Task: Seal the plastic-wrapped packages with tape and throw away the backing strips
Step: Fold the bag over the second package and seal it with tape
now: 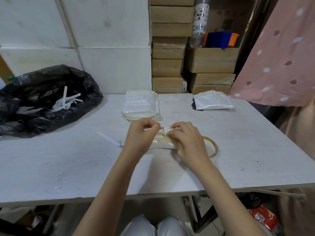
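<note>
Head view: curled fingers [154, 126] (both hands) pinch package [162, 142].

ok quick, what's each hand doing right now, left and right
Left hand: pinching a white backing strip at the package.
Right hand: fingers curled, pressing down on the package.
</note>
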{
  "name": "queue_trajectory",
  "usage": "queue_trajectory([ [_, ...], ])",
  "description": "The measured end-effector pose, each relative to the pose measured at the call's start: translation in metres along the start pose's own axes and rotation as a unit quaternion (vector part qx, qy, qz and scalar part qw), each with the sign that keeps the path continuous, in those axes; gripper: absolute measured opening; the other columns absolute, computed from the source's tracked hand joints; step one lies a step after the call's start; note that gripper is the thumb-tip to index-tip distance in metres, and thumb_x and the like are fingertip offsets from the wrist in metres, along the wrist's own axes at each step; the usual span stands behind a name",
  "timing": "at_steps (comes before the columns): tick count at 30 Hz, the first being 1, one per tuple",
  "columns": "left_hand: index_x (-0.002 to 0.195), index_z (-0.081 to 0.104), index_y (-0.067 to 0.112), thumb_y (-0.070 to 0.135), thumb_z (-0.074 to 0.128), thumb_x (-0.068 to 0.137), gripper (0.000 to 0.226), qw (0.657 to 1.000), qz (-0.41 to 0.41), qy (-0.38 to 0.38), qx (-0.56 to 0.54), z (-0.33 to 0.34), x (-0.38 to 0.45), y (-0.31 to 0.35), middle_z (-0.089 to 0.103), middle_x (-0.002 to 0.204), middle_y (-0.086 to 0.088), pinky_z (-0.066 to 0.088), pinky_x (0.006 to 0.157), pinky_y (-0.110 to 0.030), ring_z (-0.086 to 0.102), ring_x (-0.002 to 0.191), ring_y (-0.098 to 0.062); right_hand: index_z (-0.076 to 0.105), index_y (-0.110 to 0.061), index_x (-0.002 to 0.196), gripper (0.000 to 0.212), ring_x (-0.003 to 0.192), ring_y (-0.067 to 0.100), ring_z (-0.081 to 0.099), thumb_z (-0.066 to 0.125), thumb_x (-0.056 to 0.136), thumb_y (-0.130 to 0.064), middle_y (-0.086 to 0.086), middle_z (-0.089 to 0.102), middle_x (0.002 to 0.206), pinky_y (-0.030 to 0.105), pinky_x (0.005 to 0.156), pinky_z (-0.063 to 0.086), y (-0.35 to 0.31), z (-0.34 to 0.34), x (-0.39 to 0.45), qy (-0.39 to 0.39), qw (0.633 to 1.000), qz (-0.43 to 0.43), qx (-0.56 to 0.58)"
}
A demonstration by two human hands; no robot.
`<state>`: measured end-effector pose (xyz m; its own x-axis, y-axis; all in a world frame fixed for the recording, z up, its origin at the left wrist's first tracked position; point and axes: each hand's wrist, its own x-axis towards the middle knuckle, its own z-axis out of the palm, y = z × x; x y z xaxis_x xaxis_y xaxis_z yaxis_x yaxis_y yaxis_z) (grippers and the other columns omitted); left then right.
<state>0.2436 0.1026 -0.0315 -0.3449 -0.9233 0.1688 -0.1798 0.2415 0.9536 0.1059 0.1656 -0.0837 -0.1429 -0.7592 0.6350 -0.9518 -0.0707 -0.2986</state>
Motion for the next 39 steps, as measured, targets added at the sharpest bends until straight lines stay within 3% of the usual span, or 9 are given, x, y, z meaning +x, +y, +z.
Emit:
queue_trajectory([
  [4, 0.083, 0.062, -0.005, 0.001, 0.048, 0.09, 0.018, 0.954, -0.139, -0.001, -0.267, -0.027, 0.012, -0.002, 0.069, 0.098, -0.02, 0.052, 0.092, -0.031, 0.067, 0.099, -0.024, 0.067, -0.011, 0.087, 0.028, 0.081, 0.022, 0.06, 0.046, 0.07, -0.001, 0.0, 0.066, 0.091, 0.025, 0.078, 0.038, 0.0, -0.007, 0.002, -0.043, 0.999, 0.001, 0.003],
  [8, 0.077, 0.05, 0.005, 0.001, 0.039, 0.093, 0.019, 0.88, -0.166, -0.019, -0.445, -0.054, 0.021, -0.008, 0.069, 0.096, -0.017, 0.056, 0.085, -0.04, 0.07, 0.096, -0.029, 0.066, -0.011, 0.086, 0.048, 0.082, 0.017, 0.058, 0.023, 0.083, -0.032, -0.003, 0.064, 0.09, 0.03, 0.106, 0.032, -0.009, -0.014, 0.008, -0.099, 0.994, 0.033, -0.014],
  [11, 0.073, 0.048, 0.007, 0.003, 0.04, 0.093, 0.022, 0.889, -0.167, -0.013, -0.426, -0.065, 0.025, -0.01, 0.064, 0.078, -0.009, 0.058, 0.08, -0.04, 0.072, 0.084, -0.024, 0.057, -0.015, 0.078, 0.041, 0.075, 0.018, 0.054, 0.036, 0.088, -0.048, -0.005, 0.056, 0.08, 0.033, 0.105, 0.03, -0.015, -0.011, 0.014, -0.108, 0.991, 0.053, -0.066],
  [15, 0.071, 0.048, 0.006, 0.002, 0.042, 0.092, 0.022, 0.897, -0.164, 0.027, -0.409, -0.086, 0.03, -0.016, 0.06, 0.061, -0.007, 0.06, 0.072, -0.037, 0.067, 0.061, -0.018, 0.049, -0.017, 0.078, 0.031, 0.068, 0.016, 0.04, 0.056, 0.086, -0.047, -0.006, 0.048, 0.077, 0.037, 0.095, 0.034, -0.02, -0.004, 0.014, -0.094, 0.991, 0.053, -0.073],
  [22, 0.075, 0.048, 0.005, 0.003, 0.043, 0.092, 0.018, 0.91, -0.179, 0.069, -0.367, -0.117, 0.028, -0.039, 0.055, 0.071, -0.01, 0.06, 0.064, -0.034, 0.059, 0.066, -0.02, 0.053, -0.016, 0.087, 0.029, 0.075, 0.019, 0.05, 0.056, 0.087, -0.045, -0.004, 0.053, 0.087, 0.031, 0.085, 0.034, -0.023, -0.004, 0.008, -0.084, 0.992, 0.073, -0.065],
  [26, 0.077, 0.048, 0.003, 0.003, 0.041, 0.094, 0.018, 0.899, -0.192, 0.122, -0.375, -0.122, 0.024, -0.048, 0.054, 0.079, -0.013, 0.06, 0.068, -0.035, 0.058, 0.073, -0.021, 0.053, -0.022, 0.119, 0.038, 0.099, 0.019, 0.056, 0.055, 0.088, -0.045, -0.005, 0.057, 0.112, 0.032, 0.088, 0.035, -0.025, 0.0, 0.003, -0.097, 0.99, 0.1, -0.026],
  [32, 0.078, 0.047, 0.002, 0.003, 0.038, 0.096, 0.02, 0.879, -0.213, 0.186, -0.383, -0.136, 0.032, -0.058, 0.052, 0.081, -0.013, 0.056, 0.072, -0.034, 0.058, 0.073, -0.02, 0.062, -0.022, 0.101, 0.043, 0.092, 0.019, 0.054, 0.036, 0.09, -0.053, -0.005, 0.053, 0.101, 0.033, 0.084, 0.035, -0.026, 0.0, 0.003, -0.095, 0.991, 0.096, -0.025],
  [35, 0.081, 0.052, -0.003, 0.007, 0.042, 0.096, 0.021, 0.908, -0.241, 0.156, -0.307, -0.135, 0.037, -0.067, 0.058, 0.075, -0.014, 0.06, 0.061, -0.031, 0.064, 0.073, -0.022, 0.06, -0.025, 0.103, 0.054, 0.095, 0.014, 0.051, 0.025, 0.083, -0.062, -0.01, 0.05, 0.1, 0.026, 0.089, 0.027, -0.025, -0.003, 0.004, -0.105, 0.99, 0.094, -0.01],
  [39, 0.078, 0.057, 0.001, 0.016, 0.048, 0.097, 0.026, 0.946, -0.221, 0.158, -0.174, -0.126, 0.039, -0.076, 0.062, 0.074, -0.013, 0.057, 0.066, -0.027, 0.064, 0.067, -0.021, 0.053, -0.03, 0.114, 0.061, 0.099, 0.006, 0.045, 0.044, 0.071, -0.072, -0.016, 0.045, 0.104, 0.024, 0.092, 0.027, -0.017, -0.011, 0.006, -0.167, 0.983, 0.071, 0.024],
])
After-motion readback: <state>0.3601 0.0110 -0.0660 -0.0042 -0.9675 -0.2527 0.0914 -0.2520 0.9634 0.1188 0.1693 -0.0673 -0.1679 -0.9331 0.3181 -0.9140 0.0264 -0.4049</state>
